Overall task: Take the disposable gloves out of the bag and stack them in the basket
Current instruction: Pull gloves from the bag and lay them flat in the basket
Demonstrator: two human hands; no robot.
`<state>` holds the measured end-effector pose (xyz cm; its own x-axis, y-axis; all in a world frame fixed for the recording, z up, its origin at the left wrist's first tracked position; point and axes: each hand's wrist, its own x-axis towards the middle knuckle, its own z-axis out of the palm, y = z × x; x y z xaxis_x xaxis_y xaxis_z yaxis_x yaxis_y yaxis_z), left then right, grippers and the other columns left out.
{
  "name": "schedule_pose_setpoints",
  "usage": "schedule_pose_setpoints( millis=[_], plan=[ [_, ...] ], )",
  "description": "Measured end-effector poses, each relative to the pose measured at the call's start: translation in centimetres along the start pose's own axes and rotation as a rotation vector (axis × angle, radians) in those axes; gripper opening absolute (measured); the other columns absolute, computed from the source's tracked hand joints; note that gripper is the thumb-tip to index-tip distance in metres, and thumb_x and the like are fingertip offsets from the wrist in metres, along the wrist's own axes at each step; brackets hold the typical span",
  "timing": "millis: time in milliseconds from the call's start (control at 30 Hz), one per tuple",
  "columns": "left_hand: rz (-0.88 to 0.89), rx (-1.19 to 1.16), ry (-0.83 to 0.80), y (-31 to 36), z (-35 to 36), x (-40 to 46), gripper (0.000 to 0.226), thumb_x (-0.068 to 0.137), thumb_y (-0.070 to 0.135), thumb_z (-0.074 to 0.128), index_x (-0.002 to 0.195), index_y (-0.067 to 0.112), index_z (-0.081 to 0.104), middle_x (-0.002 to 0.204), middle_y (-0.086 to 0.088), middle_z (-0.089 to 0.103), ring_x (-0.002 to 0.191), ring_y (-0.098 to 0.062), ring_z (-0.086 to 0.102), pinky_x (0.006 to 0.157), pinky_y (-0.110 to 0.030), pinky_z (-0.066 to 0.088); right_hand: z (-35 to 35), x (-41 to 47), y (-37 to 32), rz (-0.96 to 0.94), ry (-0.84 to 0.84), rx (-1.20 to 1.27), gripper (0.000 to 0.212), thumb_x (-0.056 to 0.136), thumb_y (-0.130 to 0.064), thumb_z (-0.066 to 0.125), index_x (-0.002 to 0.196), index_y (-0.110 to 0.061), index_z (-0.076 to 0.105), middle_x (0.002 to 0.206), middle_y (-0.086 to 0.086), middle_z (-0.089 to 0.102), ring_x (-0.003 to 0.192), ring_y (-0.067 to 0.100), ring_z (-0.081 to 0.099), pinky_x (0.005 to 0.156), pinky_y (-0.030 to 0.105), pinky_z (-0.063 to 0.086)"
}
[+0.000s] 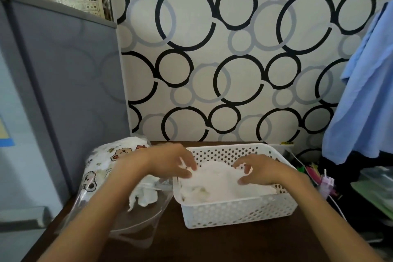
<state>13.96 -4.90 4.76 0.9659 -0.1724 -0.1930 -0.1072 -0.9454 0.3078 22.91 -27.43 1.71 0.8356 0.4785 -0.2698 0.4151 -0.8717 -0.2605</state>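
A white perforated basket (238, 212) stands on the dark wooden table and holds a pile of thin white disposable gloves (221, 185). My left hand (170, 160) hovers over the basket's left rim, its curled fingers pinching the top glove. My right hand (257, 169) pinches the same glove from the right side. To the left of the basket lies a clear plastic bag (110, 159) printed with bears; more crumpled gloves (144, 193) spill from its open mouth.
A grey fabric cabinet (63, 91) stands at the left edge of the table (234, 244). Blue cloth (365, 91) hangs at the right. Small coloured items and green containers (319, 176) crowd the table's right side. The patterned wall is close behind.
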Motion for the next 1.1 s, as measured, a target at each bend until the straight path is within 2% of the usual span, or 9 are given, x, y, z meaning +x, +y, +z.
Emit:
schedule_pose_setpoints(
  millis=[100, 200, 267, 333, 433, 533, 733, 900, 1100],
  plan=[
    [-0.202, 0.006, 0.18, -3.8, -0.7, -5.6, 0.04, 0.082, 0.033, 0.073, 0.117, 0.036, 0.053, 0.118, 0.018, 0.055, 0.109, -0.004, 0.053, 0.095, -0.027, 0.045, 0.6, -1.6, -3.2, -0.119, 0.205, 0.15, 0.036, 0.086, -0.036, 0.065, 0.121, -0.034, 0.058, 0.103, -0.013, 0.061, 0.092, 0.006, 0.057, 0.083, 0.024, 0.045],
    [-0.512, 0.049, -0.014, -7.1, 0.0, -9.2, 0.064, 0.074, 0.043, 0.078, 0.125, 0.036, 0.04, 0.13, 0.015, 0.048, 0.118, -0.011, 0.049, 0.1, -0.028, 0.042, 2.0, -4.1, -8.4, -0.285, 0.364, 0.267, 0.023, 0.086, -0.035, 0.065, 0.109, -0.04, 0.064, 0.088, -0.02, 0.061, 0.081, -0.002, 0.058, 0.073, 0.016, 0.045],
    [-0.609, 0.093, -0.108, -8.3, 0.8, -9.7, 0.053, 0.081, 0.047, 0.07, 0.125, 0.031, 0.045, 0.13, 0.01, 0.05, 0.118, -0.013, 0.05, 0.1, -0.028, 0.042, 3.3, -5.4, -11.9, -0.391, 0.333, 0.272, 0.02, 0.088, -0.033, 0.064, 0.107, -0.037, 0.067, 0.092, -0.018, 0.065, 0.079, -0.004, 0.058, 0.069, 0.01, 0.043],
    [-0.579, 0.083, -0.045, -8.9, 1.7, -9.0, 0.026, 0.093, 0.041, 0.056, 0.111, 0.023, 0.058, 0.117, 0.005, 0.059, 0.099, -0.01, 0.057, 0.088, -0.024, 0.045, 5.1, -5.7, -14.5, -0.447, 0.257, 0.21, 0.021, 0.09, -0.031, 0.061, 0.11, -0.033, 0.068, 0.104, -0.013, 0.067, 0.086, -0.001, 0.059, 0.078, 0.015, 0.047],
    [-0.535, -0.081, 0.066, -9.5, 2.4, -8.2, 0.019, 0.101, 0.025, 0.044, 0.097, 0.016, 0.06, 0.09, 0.003, 0.066, 0.064, -0.003, 0.061, 0.058, -0.015, 0.048, 7.7, -4.3, -17.6, -0.395, 0.204, 0.044, 0.025, 0.095, -0.02, 0.052, 0.116, -0.021, 0.066, 0.119, 0.002, 0.062, 0.106, 0.019, 0.058, 0.092, 0.032, 0.046],
    [-0.501, -0.274, 0.142, -9.4, 2.2, -8.2, 0.019, 0.1, 0.019, 0.045, 0.087, 0.015, 0.057, 0.08, 0.002, 0.07, 0.057, -0.009, 0.066, 0.058, -0.02, 0.055, 9.7, -2.4, -19.1, -0.317, 0.189, -0.091, 0.026, 0.096, -0.009, 0.048, 0.12, -0.008, 0.059, 0.126, 0.013, 0.057, 0.116, 0.028, 0.054, 0.094, 0.034, 0.042],
    [-0.373, -0.365, 0.143, -10.3, 1.6, -9.6, 0.002, 0.093, 0.02, 0.06, 0.094, 0.02, 0.061, 0.096, 0.0, 0.071, 0.075, -0.01, 0.07, 0.065, -0.019, 0.055, 12.2, 0.8, -20.5, -0.177, 0.347, -0.025, 0.03, 0.098, -0.035, 0.046, 0.112, -0.011, 0.059, 0.118, 0.007, 0.06, 0.111, 0.024, 0.057, 0.085, 0.032, 0.043],
    [-0.142, -0.185, 0.28, -10.8, 1.8, -9.7, 0.047, 0.074, 0.017, 0.079, 0.109, 0.038, 0.054, 0.122, 0.022, 0.051, 0.112, -0.001, 0.051, 0.095, -0.025, 0.044, 13.5, 2.4, -20.3, -0.18, 0.371, -0.058, 0.02, 0.097, -0.014, 0.045, 0.108, -0.014, 0.062, 0.115, 0.005, 0.064, 0.105, 0.021, 0.061, 0.074, 0.03, 0.041],
    [-0.011, -0.148, 0.392, -11.0, 2.5, -8.8, 0.046, 0.076, -0.009, 0.059, 0.077, 0.037, 0.064, 0.143, 0.02, 0.041, 0.133, 0.005, 0.025, 0.105, -0.017, 0.02, 13.5, 2.0, -21.0, -0.179, 0.398, 0.012, 0.044, 0.093, -0.054, 0.044, 0.108, -0.016, 0.06, 0.109, 0.001, 0.062, 0.103, 0.019, 0.058, 0.076, 0.028, 0.039]
  ],
)
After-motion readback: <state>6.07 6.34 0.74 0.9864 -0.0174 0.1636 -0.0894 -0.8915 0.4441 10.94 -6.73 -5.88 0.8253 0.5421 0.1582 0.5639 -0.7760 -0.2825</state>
